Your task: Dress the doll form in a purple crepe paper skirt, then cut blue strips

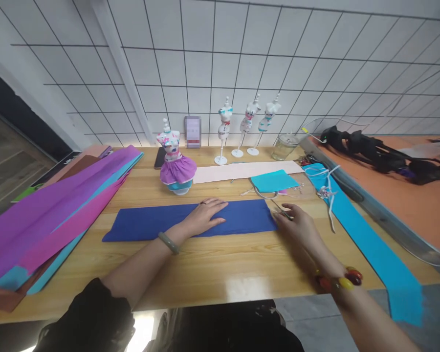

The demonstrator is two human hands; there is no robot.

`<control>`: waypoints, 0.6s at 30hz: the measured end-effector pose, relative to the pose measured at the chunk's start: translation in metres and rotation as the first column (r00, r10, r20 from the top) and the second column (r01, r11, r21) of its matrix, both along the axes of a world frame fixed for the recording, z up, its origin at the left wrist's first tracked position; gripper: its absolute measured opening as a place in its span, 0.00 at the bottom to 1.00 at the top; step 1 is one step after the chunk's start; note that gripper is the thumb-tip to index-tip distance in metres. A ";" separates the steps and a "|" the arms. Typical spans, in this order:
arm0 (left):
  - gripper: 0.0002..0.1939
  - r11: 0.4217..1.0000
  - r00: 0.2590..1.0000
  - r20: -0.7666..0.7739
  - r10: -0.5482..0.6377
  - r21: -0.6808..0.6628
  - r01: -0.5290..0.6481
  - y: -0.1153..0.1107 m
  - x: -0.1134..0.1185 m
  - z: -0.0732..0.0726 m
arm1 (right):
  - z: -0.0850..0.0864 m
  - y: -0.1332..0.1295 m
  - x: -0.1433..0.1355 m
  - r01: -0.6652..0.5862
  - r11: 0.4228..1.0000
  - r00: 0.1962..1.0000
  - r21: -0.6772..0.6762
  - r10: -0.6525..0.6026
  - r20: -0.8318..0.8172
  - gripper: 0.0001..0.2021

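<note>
A long dark blue cloth strip (146, 224) lies flat across the wooden table. My left hand (205, 215) rests on its middle, palm down with the fingers spread. At the strip's right end, my right hand (297, 222) is bent round what looks like a small pair of scissors (285, 212), its fingers partly hidden. Behind the strip on the left stands a small dress form (170, 146) in a gathered purple skirt (178, 169). A turquoise cloth piece (273, 181) lies beyond the strip's right end.
Three small dress forms (225, 122) stand near the tiled wall, with a phone (192, 132) to their left. A glass (285, 147) is at the back right. Coloured fabrics (69, 205) pile up at left; a long turquoise strip (374, 239) hangs over the front edge at right.
</note>
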State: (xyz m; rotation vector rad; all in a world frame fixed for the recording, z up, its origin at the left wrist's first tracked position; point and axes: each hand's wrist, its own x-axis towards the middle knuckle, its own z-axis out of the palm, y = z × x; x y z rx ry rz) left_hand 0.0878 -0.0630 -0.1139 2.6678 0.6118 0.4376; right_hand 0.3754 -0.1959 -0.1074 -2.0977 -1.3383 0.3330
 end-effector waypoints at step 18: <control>0.21 0.966 0.974 -0.111 -0.197 0.150 0.213 -0.018 0.033 0.013 | 0.005 -0.002 0.085 0.064 0.997 0.960 -0.038 -0.051 0.274 0.24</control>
